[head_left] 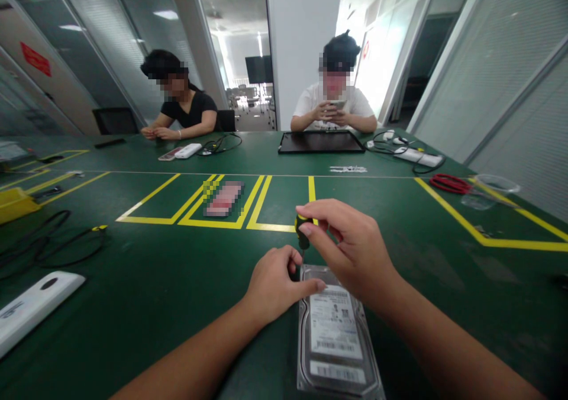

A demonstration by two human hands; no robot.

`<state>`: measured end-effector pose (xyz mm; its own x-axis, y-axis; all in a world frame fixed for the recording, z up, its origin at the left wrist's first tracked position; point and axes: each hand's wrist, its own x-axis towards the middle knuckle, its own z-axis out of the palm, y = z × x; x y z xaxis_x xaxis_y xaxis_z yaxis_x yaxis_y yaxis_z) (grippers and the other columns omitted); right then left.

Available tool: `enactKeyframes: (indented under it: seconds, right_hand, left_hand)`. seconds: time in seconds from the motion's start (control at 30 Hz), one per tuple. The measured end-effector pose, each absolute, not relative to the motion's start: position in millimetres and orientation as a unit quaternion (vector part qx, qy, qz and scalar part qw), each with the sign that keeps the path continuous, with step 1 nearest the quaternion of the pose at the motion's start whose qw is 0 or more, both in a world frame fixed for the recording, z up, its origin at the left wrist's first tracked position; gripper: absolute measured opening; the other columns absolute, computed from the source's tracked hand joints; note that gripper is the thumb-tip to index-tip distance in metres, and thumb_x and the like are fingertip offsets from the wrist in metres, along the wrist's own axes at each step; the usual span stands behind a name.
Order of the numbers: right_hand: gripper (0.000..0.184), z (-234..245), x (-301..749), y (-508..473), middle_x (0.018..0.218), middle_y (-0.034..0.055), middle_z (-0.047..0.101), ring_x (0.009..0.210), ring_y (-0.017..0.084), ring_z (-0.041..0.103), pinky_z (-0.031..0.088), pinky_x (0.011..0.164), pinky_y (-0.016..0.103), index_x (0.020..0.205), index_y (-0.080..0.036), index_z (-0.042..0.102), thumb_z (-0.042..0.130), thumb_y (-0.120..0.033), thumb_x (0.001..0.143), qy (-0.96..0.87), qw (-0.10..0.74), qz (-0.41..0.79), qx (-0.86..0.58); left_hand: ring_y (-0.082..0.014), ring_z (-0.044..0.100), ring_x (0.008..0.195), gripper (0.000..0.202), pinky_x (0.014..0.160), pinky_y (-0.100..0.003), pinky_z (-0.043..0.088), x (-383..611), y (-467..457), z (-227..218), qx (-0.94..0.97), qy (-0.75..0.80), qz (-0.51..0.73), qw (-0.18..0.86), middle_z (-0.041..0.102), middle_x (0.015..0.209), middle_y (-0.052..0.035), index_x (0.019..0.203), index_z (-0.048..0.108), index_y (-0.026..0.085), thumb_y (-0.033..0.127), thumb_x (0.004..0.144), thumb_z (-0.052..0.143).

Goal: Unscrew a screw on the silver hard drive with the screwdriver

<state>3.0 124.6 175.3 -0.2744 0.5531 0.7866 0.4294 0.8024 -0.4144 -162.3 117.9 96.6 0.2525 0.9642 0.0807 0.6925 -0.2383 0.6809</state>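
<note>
Well, screwdriver [304, 240] between right fingers [327, 209], drive [336, 323] below

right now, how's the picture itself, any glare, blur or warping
Head view: glare washes out the glass behind the seated person in white; head view: the right-hand partition leans, a wide-angle look; head view: blocky pixels mask a pinkish object; head view: the hard drive has a soft label, small print unreadable.
</note>
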Motion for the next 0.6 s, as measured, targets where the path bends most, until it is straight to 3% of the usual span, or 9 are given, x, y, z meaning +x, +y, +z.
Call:
enactKeyframes:
  seconds: [0.3,0.6]
  right_hand:
    - [0.016,177.1,2.2,122.7,0.102,0.0047,0.063,0.093,0.014,0.060,0.051,0.084,0.028,0.107,-0.016,0.069,0.065,-0.020,0.092,-0.788,0.522,0.068,-0.319]
    - [0.016,176.7,3.7,121.7,0.098,0.0016,0.067,0.084,0.011,0.060,0.051,0.083,0.027,0.105,-0.015,0.069,0.062,-0.012,0.091,-0.784,0.523,0.051,-0.331]
  left_hand:
    - [-0.0183,0.051,0.071,0.045,0.060,-0.029,0.029,-163.2,119.0,91.2,0.744,0.560,0.256,0.260,0.057,0.074,0.0013,0.082,0.054,0.021,0.056,0.067,0.078]
    - [-0.0176,0.051,0.070,0.042,0.063,-0.029,0.032,-163.3,119.1,94.6,0.747,0.556,0.256,0.257,0.056,0.072,0.0022,0.080,0.054,0.022,0.051,0.065,0.080]
